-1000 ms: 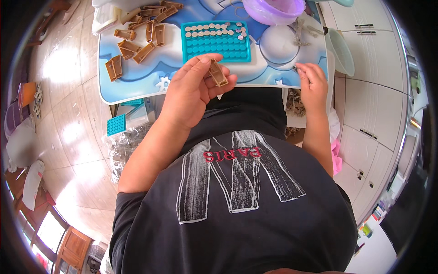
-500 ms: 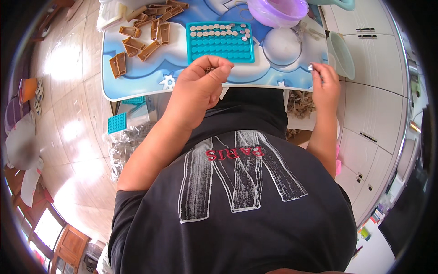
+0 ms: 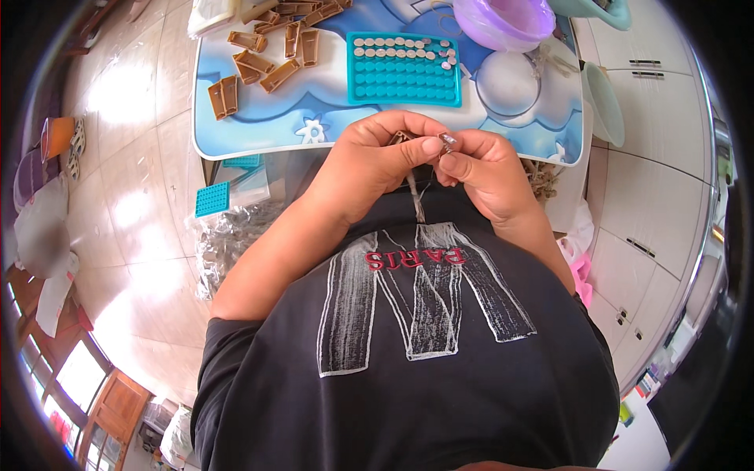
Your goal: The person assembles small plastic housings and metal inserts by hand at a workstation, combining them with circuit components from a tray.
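Both my hands meet just off the table's near edge, fingertips together. My left hand (image 3: 378, 157) is closed around a small brown piece (image 3: 401, 136), mostly hidden by the fingers. Pinched in my right hand (image 3: 493, 171) is a small shiny silver piece (image 3: 448, 139), close against the left thumb. A thin pale strand (image 3: 417, 200) hangs below the hands. Beyond them lies a teal tray (image 3: 404, 100) with rows of round recesses; small silvery discs (image 3: 390, 53) fill the far rows, and several sit loosely at its right end. Brown trough-shaped pieces (image 3: 279, 76) are scattered on the table's left.
The blue and white table (image 3: 259, 133) has a rounded white edge. On its right are a clear round dish (image 3: 509, 82) and a purple basin (image 3: 510, 27). A pale green basin (image 3: 603, 106) stands beyond the right edge. Below left are small teal trays (image 3: 212, 199) and crumpled clear plastic (image 3: 228, 247).
My right hand has come left from the table's right edge, bringing the small silver piece to my left hand. The left hand has shifted slightly, still holding the brown piece.
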